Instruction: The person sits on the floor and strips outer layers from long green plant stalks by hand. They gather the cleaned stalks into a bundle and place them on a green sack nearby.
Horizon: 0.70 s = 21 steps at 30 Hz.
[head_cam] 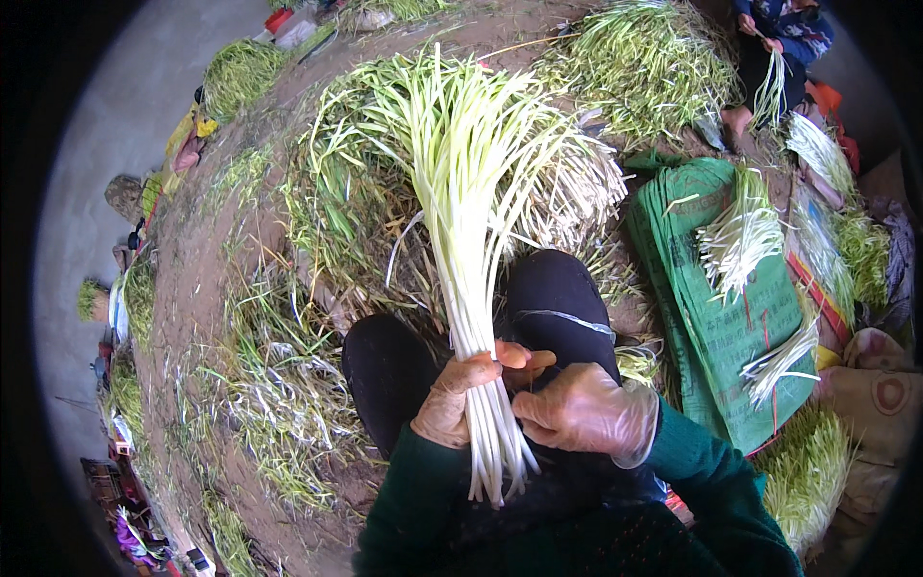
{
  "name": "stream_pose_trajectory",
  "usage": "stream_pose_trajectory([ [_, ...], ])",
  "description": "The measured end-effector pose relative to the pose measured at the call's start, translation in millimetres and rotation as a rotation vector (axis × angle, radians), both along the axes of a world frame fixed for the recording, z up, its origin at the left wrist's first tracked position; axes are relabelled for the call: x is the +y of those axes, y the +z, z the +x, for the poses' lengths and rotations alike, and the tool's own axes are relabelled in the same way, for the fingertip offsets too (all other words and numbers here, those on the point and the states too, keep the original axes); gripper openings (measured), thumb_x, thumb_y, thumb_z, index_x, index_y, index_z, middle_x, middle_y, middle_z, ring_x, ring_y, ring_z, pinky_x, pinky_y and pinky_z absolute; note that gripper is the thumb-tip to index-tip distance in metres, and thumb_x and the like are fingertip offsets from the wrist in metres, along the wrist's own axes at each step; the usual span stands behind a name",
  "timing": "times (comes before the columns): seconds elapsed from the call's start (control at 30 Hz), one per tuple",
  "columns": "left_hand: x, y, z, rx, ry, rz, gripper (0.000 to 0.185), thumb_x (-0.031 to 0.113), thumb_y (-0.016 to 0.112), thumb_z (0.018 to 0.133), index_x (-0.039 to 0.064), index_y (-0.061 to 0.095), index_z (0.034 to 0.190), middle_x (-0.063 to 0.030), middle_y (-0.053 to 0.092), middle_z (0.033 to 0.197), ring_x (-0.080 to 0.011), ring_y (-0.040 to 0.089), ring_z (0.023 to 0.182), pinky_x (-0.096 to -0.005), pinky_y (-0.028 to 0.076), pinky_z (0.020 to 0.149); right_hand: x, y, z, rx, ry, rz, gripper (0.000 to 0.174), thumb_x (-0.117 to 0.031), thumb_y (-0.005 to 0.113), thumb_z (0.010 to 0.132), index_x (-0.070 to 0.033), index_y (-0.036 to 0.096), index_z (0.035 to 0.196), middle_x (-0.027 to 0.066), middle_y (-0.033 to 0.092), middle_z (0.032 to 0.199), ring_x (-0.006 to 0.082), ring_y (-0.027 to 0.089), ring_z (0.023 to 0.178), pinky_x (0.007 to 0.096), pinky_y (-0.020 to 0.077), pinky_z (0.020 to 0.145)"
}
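Observation:
My gloved left hand (453, 395) is wrapped around the lower part of a bundle of long leafy stalks (469, 274), which look like blanched garlic chives. Their white cut ends point towards me, and the pale green leaf tips fan out away from me. Just right of the stalks is my right hand (577, 411), in a clear plastic glove with its fingers curled in. Whether it pinches something thin is too blurred to tell. The bundle stands out over my dark-clad knees (551, 303); a clear strip (570, 317) lies across the right one.
Beyond my knees lies a heap of untrimmed stalks (570, 195). Green woven sacks (692, 288) at right bear printing, red ties and small bunches (739, 241). Loose leaves (288, 411) litter the earth floor at left. A person (786, 36) sits at top right holding stalks.

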State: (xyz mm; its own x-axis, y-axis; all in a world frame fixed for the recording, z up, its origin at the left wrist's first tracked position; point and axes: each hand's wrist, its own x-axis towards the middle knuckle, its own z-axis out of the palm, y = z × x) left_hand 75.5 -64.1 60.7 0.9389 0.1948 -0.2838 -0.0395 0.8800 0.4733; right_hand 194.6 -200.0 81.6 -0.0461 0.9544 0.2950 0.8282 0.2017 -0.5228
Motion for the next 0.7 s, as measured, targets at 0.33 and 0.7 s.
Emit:
stream_pose_trajectory([
  [0.33, 30.8, 12.1, 4.1, -0.175, 0.081, -0.026, 0.013, 0.008, 0.058, 0.082, -0.004, 0.06, 0.087, -0.0203, 0.063, 0.102, -0.0416, 0.054, 0.111, -0.0533, 0.037, 0.103, -96.4, 7.1, 19.2, 0.327, -0.038, -0.256, 0.004, -0.011, 0.061, 0.076, -0.011, 0.057, 0.077, 0.0067, 0.047, 0.048, 0.0244, 0.053, 0.042, 0.0359, 0.0422, 0.039],
  [0.7, 44.1, 8.2, 2.3, -0.064, 0.157, 0.028, 0.023, 0.02, 0.064, 0.082, 0.008, 0.045, 0.081, -0.0019, 0.043, 0.075, -0.013, 0.049, 0.062, -0.0307, 0.044, 0.068, -204.3, -134.2, 56.9, -0.055, -0.834, -0.664, 0.022, -0.024, 0.067, 0.077, -0.007, 0.063, 0.09, 0.0139, 0.062, 0.067, 0.0306, 0.06, 0.058, 0.0389, 0.0484, 0.054],
])
